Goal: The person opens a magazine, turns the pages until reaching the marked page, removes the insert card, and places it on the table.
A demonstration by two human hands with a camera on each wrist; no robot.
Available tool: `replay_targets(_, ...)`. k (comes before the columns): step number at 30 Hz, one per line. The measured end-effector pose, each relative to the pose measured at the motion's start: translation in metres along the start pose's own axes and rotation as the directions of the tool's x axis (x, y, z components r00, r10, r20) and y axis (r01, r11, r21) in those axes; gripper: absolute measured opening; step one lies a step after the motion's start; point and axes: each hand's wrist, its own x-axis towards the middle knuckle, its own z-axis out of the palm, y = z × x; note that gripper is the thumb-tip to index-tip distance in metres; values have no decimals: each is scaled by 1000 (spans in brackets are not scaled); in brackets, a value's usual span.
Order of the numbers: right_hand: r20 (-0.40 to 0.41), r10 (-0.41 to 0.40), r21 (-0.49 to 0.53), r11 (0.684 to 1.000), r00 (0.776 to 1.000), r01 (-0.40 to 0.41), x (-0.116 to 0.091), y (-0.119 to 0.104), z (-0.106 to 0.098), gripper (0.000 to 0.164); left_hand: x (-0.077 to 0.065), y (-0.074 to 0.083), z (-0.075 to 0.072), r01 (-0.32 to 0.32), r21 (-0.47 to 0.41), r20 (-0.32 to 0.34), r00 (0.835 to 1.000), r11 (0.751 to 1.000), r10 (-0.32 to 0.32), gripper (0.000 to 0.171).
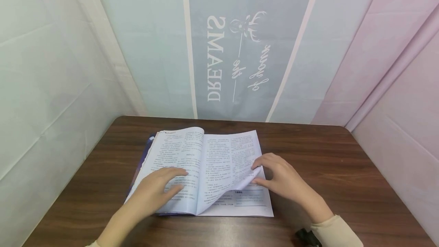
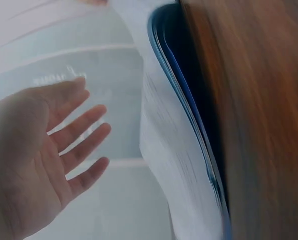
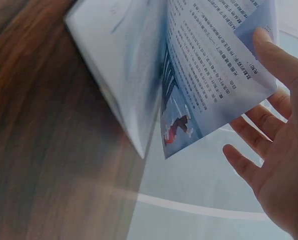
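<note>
A magazine (image 1: 181, 151) lies spread on the table, printed with columns of small text. My right hand (image 1: 282, 178) pinches the outer edge of a right-hand page (image 1: 219, 163), thumb on one face and fingers behind it. That page curls up from its lower corner and bares part of the sheet below. In the right wrist view, the underside of the lifted page (image 3: 214, 65) carries text and a small red and dark picture. Over the left page is my left hand (image 1: 157, 190), its fingers relaxed and spread; the left wrist view has them apart from the paper.
The brown wooden table (image 1: 319, 155) extends to both sides of the magazine. Behind it hangs a pale curtain (image 1: 164, 48) with white lettering and a deer head. Light cloth walls (image 1: 44, 87) stand at the sides. A small black object (image 1: 308, 237) sits by the right sleeve.
</note>
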Motion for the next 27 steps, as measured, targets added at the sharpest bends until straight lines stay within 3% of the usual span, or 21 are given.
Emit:
replay_targets(4, -24, -17, -16, 1000, 1000, 17, 4, -5, -2, 38, 10, 16, 7, -120, -12, -5, 993, 993, 120, 38)
replay_targets(9, -50, -29, -27, 999, 998, 27, 11, -13, -4, 38, 21, 38, 14, -245, -42, -27, 969, 969, 244, 44)
replay_targets(19, -83, -18, -42, 999, 996, 14, 20, -32, -8, 40, 37, 70, 20, -390, -54, -120, 916, 919, 382, 51)
replay_targets(27, -105, -34, -36, 999, 994, 30, 24, -41, -8, 38, 41, 79, 26, -422, -76, -192, 895, 903, 402, 49)
